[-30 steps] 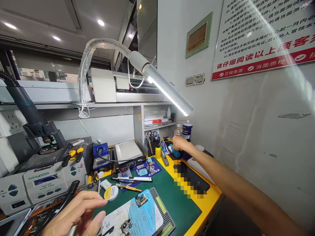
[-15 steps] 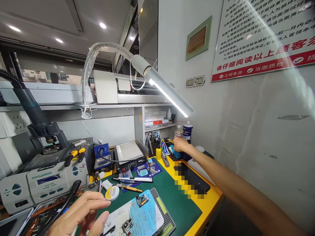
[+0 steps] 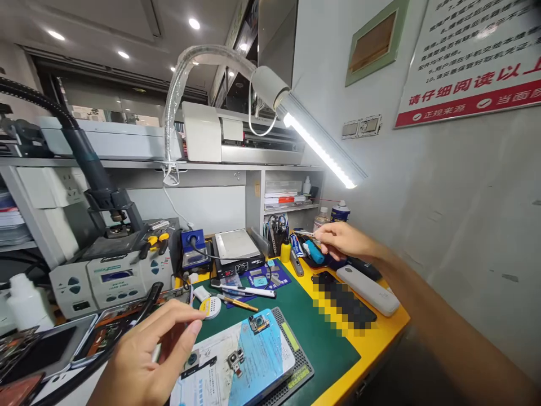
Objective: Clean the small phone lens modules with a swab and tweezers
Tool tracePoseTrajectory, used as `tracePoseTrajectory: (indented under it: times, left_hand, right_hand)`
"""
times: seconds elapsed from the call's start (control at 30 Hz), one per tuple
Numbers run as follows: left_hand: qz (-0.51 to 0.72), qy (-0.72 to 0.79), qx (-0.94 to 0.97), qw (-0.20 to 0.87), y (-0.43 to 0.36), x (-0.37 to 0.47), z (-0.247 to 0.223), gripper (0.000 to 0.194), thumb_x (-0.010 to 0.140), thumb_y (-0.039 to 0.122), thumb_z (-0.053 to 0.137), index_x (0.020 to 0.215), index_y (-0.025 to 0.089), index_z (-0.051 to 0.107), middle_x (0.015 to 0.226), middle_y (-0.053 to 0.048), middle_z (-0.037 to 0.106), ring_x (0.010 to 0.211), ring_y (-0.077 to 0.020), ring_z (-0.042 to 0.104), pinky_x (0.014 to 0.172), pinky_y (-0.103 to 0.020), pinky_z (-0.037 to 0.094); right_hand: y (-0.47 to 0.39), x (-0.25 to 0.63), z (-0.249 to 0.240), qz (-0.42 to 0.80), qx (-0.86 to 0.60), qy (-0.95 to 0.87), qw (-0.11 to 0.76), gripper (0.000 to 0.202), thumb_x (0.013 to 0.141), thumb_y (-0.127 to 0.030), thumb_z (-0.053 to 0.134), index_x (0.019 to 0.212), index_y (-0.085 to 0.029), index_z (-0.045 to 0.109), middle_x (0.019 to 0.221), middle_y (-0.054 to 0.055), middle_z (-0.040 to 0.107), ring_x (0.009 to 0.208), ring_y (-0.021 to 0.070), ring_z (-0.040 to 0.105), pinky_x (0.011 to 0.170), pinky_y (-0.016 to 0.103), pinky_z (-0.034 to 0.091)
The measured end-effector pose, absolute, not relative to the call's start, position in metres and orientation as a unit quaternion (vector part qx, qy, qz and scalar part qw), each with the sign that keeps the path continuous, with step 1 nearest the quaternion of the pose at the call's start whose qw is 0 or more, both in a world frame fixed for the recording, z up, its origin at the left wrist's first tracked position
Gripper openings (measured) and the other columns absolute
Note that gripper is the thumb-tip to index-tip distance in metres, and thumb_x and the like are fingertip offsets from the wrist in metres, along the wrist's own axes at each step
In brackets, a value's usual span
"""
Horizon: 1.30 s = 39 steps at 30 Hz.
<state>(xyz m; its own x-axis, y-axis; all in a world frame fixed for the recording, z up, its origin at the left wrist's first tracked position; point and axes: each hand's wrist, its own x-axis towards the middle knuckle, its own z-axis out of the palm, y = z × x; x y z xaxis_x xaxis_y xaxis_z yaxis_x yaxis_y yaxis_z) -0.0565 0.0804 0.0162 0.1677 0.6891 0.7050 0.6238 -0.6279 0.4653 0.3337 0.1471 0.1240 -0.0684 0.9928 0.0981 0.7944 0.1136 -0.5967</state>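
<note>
My right hand (image 3: 344, 241) is clamped on a slim metal tool (image 3: 303, 232), possibly tweezers, near the tabletop's (image 3: 382, 334) back right corner. My left hand (image 3: 146, 355), fingertips slightly apart, hovers beside the box (image 3: 253, 375) bearing 3 camera modules (image 3: 259, 322), near the front edge.

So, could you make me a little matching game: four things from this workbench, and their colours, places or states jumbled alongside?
Things
1. Tube lamp
2. Small camera modules
3. Dropper bottle
4. Right hand

Colours, places, states
A. Yellow
B. Pinching a slim tool
C. Glowing above the desk
D. Lying on a blue and white box

Right pairs: 1-C, 2-D, 3-A, 4-B
</note>
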Motion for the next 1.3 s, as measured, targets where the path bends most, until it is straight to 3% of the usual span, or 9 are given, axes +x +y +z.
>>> tracePoseTrajectory:
  times: [0.17,0.53,0.7,0.83,0.93,1.07,1.17,1.3]
  left_hand:
    - [0.431,0.433,0.787,0.086,0.082,-0.067,0.02,0.021,0.093,0.042,0.058,0.101,0.027,0.069,0.09,0.001,0.069,0.076,-0.0144,0.066,0.066,-0.019,0.054]
    - [0.413,0.439,0.785,0.143,0.081,-0.062,0.019,0.017,0.095,0.038,0.057,0.1,0.026,0.068,0.079,0.004,0.061,0.064,-0.0107,0.055,0.057,-0.021,0.044]
    - [0.438,0.452,0.772,0.09,0.082,-0.067,0.024,0.016,0.094,0.039,0.058,0.094,0.025,0.067,0.085,0.003,0.065,0.069,-0.0109,0.059,0.061,-0.019,0.046]
    - [0.457,0.467,0.754,0.074,0.084,-0.074,0.027,0.014,0.094,0.039,0.059,0.096,0.026,0.065,0.088,0.005,0.066,0.074,-0.0095,0.061,0.066,-0.016,0.047]
    - [0.46,0.471,0.75,0.068,0.085,-0.076,0.028,0.013,0.094,0.038,0.059,0.096,0.026,0.065,0.089,0.005,0.066,0.077,-0.0092,0.062,0.069,-0.014,0.047]
    - [0.46,0.473,0.751,0.04,0.086,-0.076,0.027,0.011,0.094,0.036,0.06,0.094,0.026,0.064,0.09,0.004,0.067,0.079,-0.0094,0.063,0.071,-0.013,0.048]
    - [0.455,0.466,0.758,0.029,0.088,-0.075,0.027,0.01,0.094,0.035,0.059,0.095,0.026,0.064,0.09,0.004,0.067,0.078,-0.0089,0.064,0.071,-0.012,0.048]
    - [0.45,0.463,0.763,0.015,0.089,-0.075,0.027,0.007,0.094,0.031,0.059,0.094,0.026,0.063,0.087,0.004,0.066,0.076,-0.0091,0.064,0.067,-0.012,0.049]
  right_hand:
    - [0.127,0.311,0.114,0.313,-0.578,-0.701,0.276,0.026,0.087,-0.042,0.064,0.087,-0.016,0.063,0.084,0.007,0.075,0.062,0.018,0.073,0.045,0.023,0.055]
    - [0.144,0.293,0.084,0.347,-0.574,-0.706,0.226,0.014,0.077,-0.027,0.07,0.079,-0.014,0.066,0.072,0.006,0.074,0.067,0.0225,0.075,0.053,0.026,0.062]
    - [0.154,0.282,0.055,0.334,-0.583,-0.718,0.18,0.011,0.079,-0.025,0.065,0.077,-0.014,0.064,0.067,0.005,0.07,0.061,0.0209,0.072,0.051,0.027,0.059]
    - [0.157,0.271,0.04,0.299,-0.577,-0.748,0.136,0.024,0.087,-0.036,0.06,0.078,-0.015,0.065,0.066,0.005,0.069,0.058,0.0201,0.068,0.052,0.028,0.052]
    - [0.158,0.261,0.039,0.244,-0.562,-0.78,0.128,0.039,0.095,-0.046,0.05,0.077,-0.015,0.066,0.074,0.008,0.069,0.068,0.0224,0.066,0.062,0.032,0.048]
    - [0.164,0.241,0.046,0.206,-0.527,-0.815,0.125,0.042,0.103,-0.042,0.034,0.09,-0.017,0.066,0.087,0.007,0.069,0.081,0.0208,0.062,0.073,0.031,0.044]
    - [0.172,0.222,0.044,0.192,-0.516,-0.829,0.099,0.029,0.099,-0.036,0.046,0.087,-0.018,0.065,0.085,0.006,0.067,0.077,0.0195,0.059,0.066,0.029,0.04]
    - [0.182,0.204,0.033,0.21,-0.525,-0.823,0.04,0.018,0.083,-0.034,0.067,0.074,-0.019,0.066,0.072,0.003,0.066,0.065,0.017,0.058,0.054,0.026,0.036]
